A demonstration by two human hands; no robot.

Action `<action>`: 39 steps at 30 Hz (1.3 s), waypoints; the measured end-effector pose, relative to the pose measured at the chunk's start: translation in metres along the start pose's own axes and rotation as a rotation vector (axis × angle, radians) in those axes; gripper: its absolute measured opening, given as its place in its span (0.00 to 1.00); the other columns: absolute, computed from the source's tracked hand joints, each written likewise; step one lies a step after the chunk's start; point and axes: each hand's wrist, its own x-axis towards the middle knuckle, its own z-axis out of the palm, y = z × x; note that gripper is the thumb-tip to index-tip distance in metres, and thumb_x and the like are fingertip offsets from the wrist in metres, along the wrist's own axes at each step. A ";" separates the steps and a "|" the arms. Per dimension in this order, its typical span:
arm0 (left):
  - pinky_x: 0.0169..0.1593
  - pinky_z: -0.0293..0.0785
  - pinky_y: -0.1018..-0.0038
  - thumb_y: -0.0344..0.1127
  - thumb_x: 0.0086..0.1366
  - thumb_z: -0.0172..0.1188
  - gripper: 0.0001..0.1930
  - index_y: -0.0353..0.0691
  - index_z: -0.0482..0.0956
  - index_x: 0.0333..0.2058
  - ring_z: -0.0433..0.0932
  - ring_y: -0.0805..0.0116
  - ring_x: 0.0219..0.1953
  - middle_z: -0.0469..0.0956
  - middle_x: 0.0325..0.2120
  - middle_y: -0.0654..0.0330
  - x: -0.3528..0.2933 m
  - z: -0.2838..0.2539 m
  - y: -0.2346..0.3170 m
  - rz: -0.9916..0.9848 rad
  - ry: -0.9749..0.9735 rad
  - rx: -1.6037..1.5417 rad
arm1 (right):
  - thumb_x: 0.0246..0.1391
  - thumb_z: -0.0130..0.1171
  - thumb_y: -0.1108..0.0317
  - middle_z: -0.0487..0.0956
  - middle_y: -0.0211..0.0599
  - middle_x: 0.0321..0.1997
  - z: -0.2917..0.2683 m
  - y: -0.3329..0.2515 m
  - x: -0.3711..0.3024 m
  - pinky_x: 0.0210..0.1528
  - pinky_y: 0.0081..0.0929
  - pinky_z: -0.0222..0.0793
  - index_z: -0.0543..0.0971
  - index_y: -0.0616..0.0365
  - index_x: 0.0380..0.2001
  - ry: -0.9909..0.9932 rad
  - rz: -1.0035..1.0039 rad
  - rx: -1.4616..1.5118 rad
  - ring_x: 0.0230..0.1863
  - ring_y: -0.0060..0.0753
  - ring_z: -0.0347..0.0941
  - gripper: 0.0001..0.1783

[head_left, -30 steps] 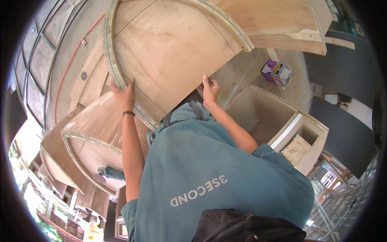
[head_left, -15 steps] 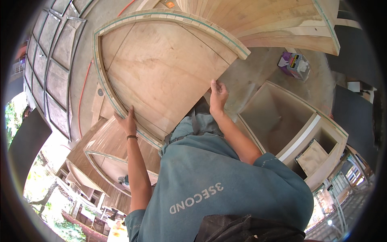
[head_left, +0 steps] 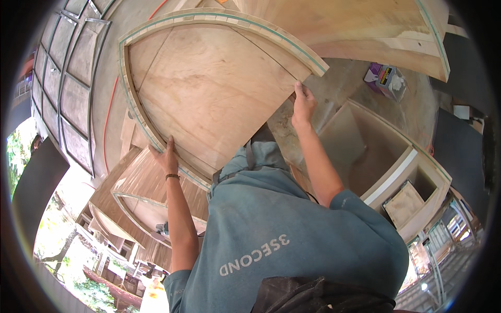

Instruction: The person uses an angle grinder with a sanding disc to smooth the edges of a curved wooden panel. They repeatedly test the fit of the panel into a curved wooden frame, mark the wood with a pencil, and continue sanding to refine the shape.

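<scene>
A large plywood panel (head_left: 209,83) with a curved wooden rim (head_left: 128,78) and a green line along it is tilted in front of me. My left hand (head_left: 167,158) grips the rim on its near left side, fingertips reaching over onto the panel face. At the panel's right, straight edge, close to the far corner, my right hand (head_left: 303,106) is closed round the edge, its thumb and fingertips on the wood. The underside of the panel is hidden.
An open wooden cabinet (head_left: 365,151) stands at my right, a purple box (head_left: 385,81) beyond it. Curved wooden pieces (head_left: 141,203) lie at near left. Metal frames (head_left: 73,88) and a red cord (head_left: 111,115) are at far left. A big curved wooden piece (head_left: 360,31) stands ahead.
My right hand has slid away from me and rightward along the panel's edge toward the far corner. The panel has shifted slightly; my left hand stays on the rim.
</scene>
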 end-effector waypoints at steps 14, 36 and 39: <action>0.62 0.71 0.67 0.37 0.60 0.78 0.48 0.25 0.56 0.69 0.73 0.59 0.59 0.70 0.61 0.46 0.003 -0.005 0.004 -0.043 -0.020 0.012 | 0.66 0.64 0.62 0.82 0.39 0.51 -0.010 0.000 0.012 0.54 0.34 0.77 0.80 0.67 0.52 -0.063 0.109 0.119 0.49 0.32 0.79 0.19; 0.62 0.72 0.59 0.43 0.54 0.78 0.44 0.31 0.67 0.64 0.77 0.47 0.59 0.76 0.58 0.39 0.004 -0.012 0.000 0.008 0.122 0.309 | 0.66 0.65 0.60 0.76 0.41 0.56 -0.023 0.006 0.031 0.65 0.38 0.68 0.72 0.68 0.60 -0.143 0.191 0.078 0.57 0.40 0.72 0.28; 0.65 0.70 0.59 0.45 0.53 0.78 0.45 0.32 0.67 0.65 0.74 0.46 0.63 0.74 0.60 0.40 -0.002 -0.018 0.029 0.027 0.097 0.234 | 0.65 0.66 0.60 0.76 0.38 0.51 -0.024 0.001 0.032 0.63 0.38 0.70 0.74 0.65 0.56 -0.153 0.219 0.064 0.55 0.38 0.72 0.24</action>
